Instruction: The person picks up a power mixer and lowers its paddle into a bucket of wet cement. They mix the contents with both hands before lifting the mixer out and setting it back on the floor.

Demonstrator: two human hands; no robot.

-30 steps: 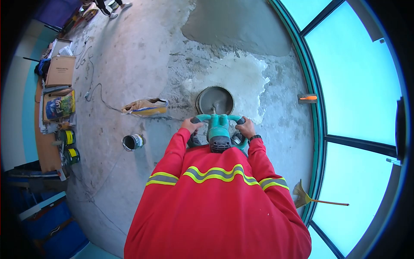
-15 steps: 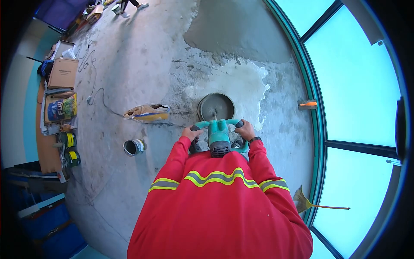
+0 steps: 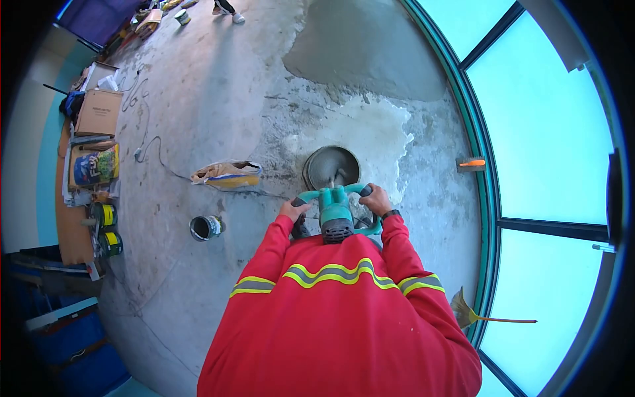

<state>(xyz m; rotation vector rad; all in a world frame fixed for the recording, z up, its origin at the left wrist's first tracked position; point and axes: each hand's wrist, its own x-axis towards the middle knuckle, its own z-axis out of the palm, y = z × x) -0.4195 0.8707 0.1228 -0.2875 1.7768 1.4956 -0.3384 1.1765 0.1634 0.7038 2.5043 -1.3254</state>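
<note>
A green handheld mortar mixer (image 3: 336, 210) is in front of my chest, its shaft reaching down into a round bucket (image 3: 308, 173) of wet grey mortar (image 3: 325, 165). My left hand (image 3: 292, 209) is closed around the mixer's left handle. On the right handle, my right hand (image 3: 378, 200) is closed too, with a dark band at its wrist. The paddle end is hidden in the mortar. Just left of the bucket lies an opened paper sack (image 3: 228, 174), its top gaping.
A smaller dark bucket (image 3: 206, 227) stands left of me. An orange-handled trowel (image 3: 471, 163) and a broom (image 3: 467, 312) lie by the window frame. Wet screed (image 3: 367, 49) covers the floor ahead. A cable (image 3: 162, 155) crosses at left; a person's legs (image 3: 228, 9) are far off.
The mortar surface in the bucket has shifted around the mixer shaft. The distant person's feet have moved to the right. Both my hands stay on the handles.
</note>
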